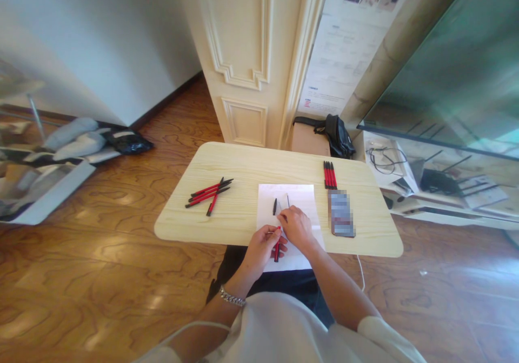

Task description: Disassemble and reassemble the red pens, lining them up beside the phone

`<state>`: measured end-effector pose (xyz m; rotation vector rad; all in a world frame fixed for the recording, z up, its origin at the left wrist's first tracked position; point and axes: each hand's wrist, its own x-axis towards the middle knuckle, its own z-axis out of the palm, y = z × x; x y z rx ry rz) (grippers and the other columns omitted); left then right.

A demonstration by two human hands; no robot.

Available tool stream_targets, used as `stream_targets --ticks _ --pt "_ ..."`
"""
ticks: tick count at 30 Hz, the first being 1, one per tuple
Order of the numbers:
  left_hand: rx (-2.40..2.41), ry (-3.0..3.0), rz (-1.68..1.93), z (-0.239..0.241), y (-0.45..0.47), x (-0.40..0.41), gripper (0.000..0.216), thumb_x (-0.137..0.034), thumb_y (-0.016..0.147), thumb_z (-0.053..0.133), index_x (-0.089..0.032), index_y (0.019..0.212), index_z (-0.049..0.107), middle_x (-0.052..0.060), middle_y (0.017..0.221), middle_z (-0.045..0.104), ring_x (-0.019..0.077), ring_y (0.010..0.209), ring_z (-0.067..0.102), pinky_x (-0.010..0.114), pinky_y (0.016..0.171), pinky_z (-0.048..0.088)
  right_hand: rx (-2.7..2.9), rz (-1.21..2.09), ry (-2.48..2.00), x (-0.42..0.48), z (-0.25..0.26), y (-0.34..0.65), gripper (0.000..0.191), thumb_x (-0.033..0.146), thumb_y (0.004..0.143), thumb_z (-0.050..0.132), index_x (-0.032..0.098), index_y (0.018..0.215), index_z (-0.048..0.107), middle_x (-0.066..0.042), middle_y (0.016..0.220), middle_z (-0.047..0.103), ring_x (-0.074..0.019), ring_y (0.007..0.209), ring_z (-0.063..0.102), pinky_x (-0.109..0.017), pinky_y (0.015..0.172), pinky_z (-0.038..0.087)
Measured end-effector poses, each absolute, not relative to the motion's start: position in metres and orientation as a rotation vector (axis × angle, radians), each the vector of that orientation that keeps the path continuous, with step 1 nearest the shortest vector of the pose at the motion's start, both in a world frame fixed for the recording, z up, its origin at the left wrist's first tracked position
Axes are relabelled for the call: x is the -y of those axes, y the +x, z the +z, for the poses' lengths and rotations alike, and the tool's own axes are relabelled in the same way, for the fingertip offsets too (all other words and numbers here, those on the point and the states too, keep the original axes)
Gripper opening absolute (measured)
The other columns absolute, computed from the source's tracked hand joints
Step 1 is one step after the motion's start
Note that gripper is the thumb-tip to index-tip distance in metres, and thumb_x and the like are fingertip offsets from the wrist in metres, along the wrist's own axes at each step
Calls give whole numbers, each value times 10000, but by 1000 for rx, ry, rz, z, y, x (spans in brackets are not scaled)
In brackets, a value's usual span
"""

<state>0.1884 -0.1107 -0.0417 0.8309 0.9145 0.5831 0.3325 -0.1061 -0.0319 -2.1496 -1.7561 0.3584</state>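
Lower centre: we'd steady the slim red plastic-looking pen barrel (277, 252) pinched in our left grip (263, 245) above white rectangular paper (266, 196); right grip (298, 226), we cannot tell.

a pale short-sleeved top (284, 330), dark bottoms (235, 260) and a silvery chain-link bracelet (232, 296) are worn.

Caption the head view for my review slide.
Over white paper, the left hand holds a red pen barrel, the right hand close by; loose pens and a pen row flank them.
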Motion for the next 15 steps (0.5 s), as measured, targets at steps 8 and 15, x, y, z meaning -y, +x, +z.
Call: stream_targets --ticks 8,15 --pt "-902 777 593 -37 194 109 383 -503 730 648 -169 874 528 70 793 681 174 596 659 294 532 511 1680 200 -2059 97 -38 384 200 265 900 466 202 895 655 -65 902 618 -177 875 549 -264 785 387" --pt "-879 699 603 -35 201 105 381 -493 728 661 -169 883 532 102 877 693 195 657 679 322 600 527 1680 282 -1944 97 -50 390 187 210 867 497 199 941 669 -70 929 631 -175 898 561 -274 827 411"
